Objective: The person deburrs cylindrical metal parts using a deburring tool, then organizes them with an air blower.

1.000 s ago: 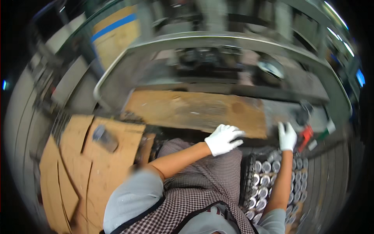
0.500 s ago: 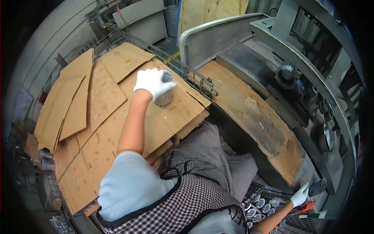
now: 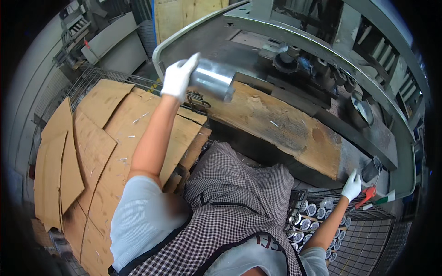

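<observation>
A shiny metal cylinder (image 3: 212,79) is in my white-gloved left hand (image 3: 177,79), which is closed round one end of it. The cylinder lies almost sideways in the air, above the near left end of the worn wooden board (image 3: 276,120). On the right, my gloved right hand (image 3: 352,186) has its fingers stretched toward a small dark cup (image 3: 370,170) with a thin wire by it. Nothing shows in that hand. A red-handled tool (image 3: 367,197) lies just beside it.
Flat cardboard sheets (image 3: 99,133) cover a wire cage (image 3: 94,76) on the left. A metal machine (image 3: 285,60) with a curved guard stands ahead, behind the board. Below my right arm, a wire basket (image 3: 368,234) holds several round metal parts (image 3: 305,224).
My left hand has lifted the cylinder off the cardboard and tipped it sideways, toward the machine. The view has turned to the right. My right hand stays by the dark cup.
</observation>
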Available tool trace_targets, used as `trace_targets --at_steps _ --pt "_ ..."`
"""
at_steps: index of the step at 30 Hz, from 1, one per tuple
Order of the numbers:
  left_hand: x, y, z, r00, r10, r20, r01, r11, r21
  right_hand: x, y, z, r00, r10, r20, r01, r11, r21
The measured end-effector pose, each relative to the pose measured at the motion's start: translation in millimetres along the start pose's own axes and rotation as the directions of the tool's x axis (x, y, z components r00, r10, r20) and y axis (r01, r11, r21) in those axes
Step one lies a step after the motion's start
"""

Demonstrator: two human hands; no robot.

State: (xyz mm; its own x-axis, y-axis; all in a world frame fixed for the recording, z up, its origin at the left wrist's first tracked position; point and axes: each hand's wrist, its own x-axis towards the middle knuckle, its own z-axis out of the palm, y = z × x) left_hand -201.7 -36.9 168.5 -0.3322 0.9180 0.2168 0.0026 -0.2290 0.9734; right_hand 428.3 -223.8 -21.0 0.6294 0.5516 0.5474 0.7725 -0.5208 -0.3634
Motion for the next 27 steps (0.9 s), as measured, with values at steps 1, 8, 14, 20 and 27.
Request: trace_targets --at_steps 1,8,14,20,27 --pt "13 -4 15 0.999 0.027 0.031 -0.029 0.997 0.075 0 6 3 0.999 -0.026 -0.033 0.026 1.000 -0.007" --pt "59 -54 64 0.970 -0.038 0.239 -0.176 0.568 0.804 2 -6 0 0.998 -0.039 -0.048 0.039 0.999 -0.010" --pt "13 -44 102 0.766 -0.096 0.635 -0.614 0.183 0.768 3 27 4 0.949 -0.056 -0.311 0.128 0.968 0.215" --pt "11 -83 99 0.831 0.121 0.543 -0.554 0.092 0.827 26 157 -2 0.799 0.483 -0.358 -0.524 0.851 -0.021" --pt "17 -86 111 0.860 0.242 0.450 -0.471 0.034 0.882 52 86 -52 0.973 0.229 0.040 -0.220 0.851 0.477"
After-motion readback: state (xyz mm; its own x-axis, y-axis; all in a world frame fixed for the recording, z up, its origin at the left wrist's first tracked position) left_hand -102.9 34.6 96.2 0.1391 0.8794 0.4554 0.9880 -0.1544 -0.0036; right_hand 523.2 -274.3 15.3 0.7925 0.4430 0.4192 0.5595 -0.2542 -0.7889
